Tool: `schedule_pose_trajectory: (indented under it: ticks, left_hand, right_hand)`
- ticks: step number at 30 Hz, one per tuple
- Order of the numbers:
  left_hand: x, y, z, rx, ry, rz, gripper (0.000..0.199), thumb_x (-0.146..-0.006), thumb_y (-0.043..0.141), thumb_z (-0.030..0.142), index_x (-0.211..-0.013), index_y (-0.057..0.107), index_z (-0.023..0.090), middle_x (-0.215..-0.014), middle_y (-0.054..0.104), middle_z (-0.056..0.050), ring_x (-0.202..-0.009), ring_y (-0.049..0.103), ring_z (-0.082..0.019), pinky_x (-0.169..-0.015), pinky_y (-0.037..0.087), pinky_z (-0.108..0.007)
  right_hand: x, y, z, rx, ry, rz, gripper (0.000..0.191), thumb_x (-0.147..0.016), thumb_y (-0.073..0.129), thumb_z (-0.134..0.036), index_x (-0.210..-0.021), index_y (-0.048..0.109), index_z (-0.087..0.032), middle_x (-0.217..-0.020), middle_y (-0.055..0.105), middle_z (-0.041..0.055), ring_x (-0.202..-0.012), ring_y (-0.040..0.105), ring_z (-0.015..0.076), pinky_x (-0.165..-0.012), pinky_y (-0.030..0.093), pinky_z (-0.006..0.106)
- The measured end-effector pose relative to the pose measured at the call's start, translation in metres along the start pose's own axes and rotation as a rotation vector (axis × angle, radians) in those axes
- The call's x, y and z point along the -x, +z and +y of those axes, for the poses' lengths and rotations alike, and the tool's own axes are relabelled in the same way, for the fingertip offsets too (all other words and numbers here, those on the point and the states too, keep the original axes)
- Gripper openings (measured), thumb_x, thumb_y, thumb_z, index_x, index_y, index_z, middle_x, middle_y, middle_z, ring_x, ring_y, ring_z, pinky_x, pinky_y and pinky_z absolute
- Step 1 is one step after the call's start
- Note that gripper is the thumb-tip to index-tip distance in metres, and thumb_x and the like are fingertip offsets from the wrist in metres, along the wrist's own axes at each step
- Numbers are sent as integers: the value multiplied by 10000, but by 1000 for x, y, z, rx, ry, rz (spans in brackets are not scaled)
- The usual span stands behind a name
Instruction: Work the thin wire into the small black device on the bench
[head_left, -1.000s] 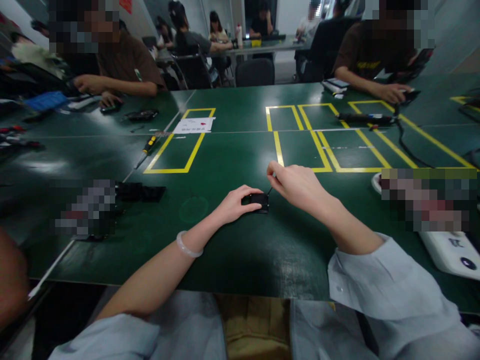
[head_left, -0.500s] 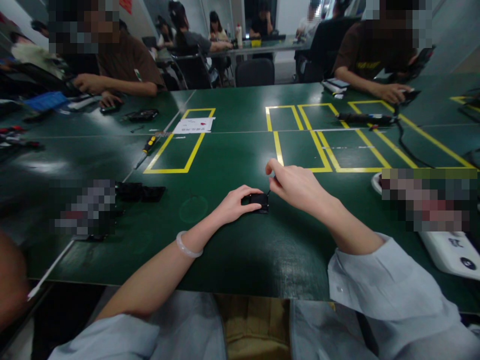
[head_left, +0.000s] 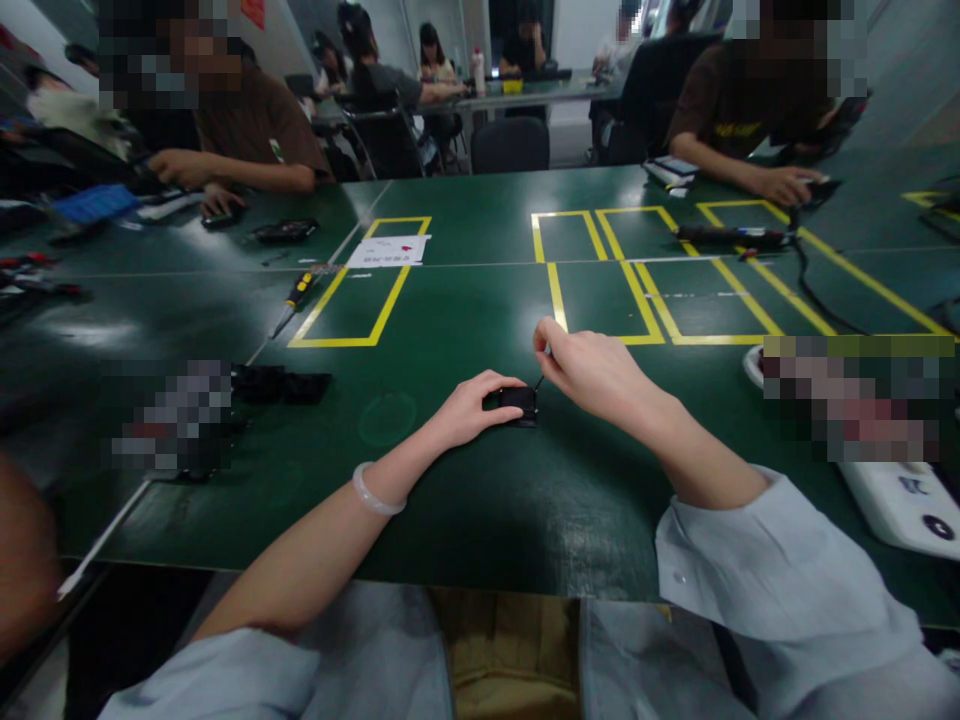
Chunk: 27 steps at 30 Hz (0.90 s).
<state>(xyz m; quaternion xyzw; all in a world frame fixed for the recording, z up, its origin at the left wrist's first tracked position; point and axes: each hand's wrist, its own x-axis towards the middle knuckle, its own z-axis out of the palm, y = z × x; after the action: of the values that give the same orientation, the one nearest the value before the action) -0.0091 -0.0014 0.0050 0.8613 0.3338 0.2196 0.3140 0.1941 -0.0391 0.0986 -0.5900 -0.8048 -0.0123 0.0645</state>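
My left hand (head_left: 480,408) grips a small black rectangular part (head_left: 519,402) on the green table, its thumb along the near side and its fingers along the far side. A pale bracelet circles the left wrist. My right hand (head_left: 589,365) is closed just above and right of the part. From under its fingers a thin dark rod (head_left: 538,383) points down at the part's far right corner. The rest of the rod is hidden by the hand, so its kind does not show. Whether its tip touches the part is too small to tell.
Left lie black parts (head_left: 300,386) and a white cable (head_left: 105,540); farther off, a yellow-and-black screwdriver (head_left: 299,292) and a paper sheet (head_left: 390,250). A white device (head_left: 892,505) stands right. Yellow tape (head_left: 555,295) marks the green table (head_left: 480,530). Two people sit opposite.
My right hand has shifted very slightly to the right, with a little more of the thin rod showing. My left hand and the black part stay in place.
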Motion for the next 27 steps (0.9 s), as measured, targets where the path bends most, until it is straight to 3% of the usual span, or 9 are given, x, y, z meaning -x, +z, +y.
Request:
schedule_pose_trajectory:
  ticks: [8, 14, 27]
  left_hand:
    - [0, 0, -1, 7, -11, -2, 391, -862, 605, 445, -1190, 609, 231, -1079, 606, -44, -1002, 586, -212, -911, 431, -332]
    - [0, 0, 1, 4, -18, 0, 398, -860, 601, 461, -1188, 612, 235, -1065, 606, -46, -992, 586, -217, -912, 437, -340]
    - [0, 2, -4, -5, -15, 2, 407, -859, 603, 461, -1194, 610, 231, -1070, 606, -47, -985, 587, -212, -904, 437, -329]
  right_hand:
    - [2, 0, 0, -37, -13, 20, 268, -920, 334, -284, -1121, 488, -198, -847, 690, 57, -663, 609, 188, -531, 213, 280]
    - [0, 0, 0, -11, -19, 8, 286, -957, 318, -382, -1058, 515, -200, -817, 691, 63, -680, 614, 191, -533, 212, 273]
    - [2, 0, -2, -30, -8, 19, 267, -918, 326, -279, -1114, 488, -195, -833, 690, 62, -653, 607, 188, -525, 197, 275]
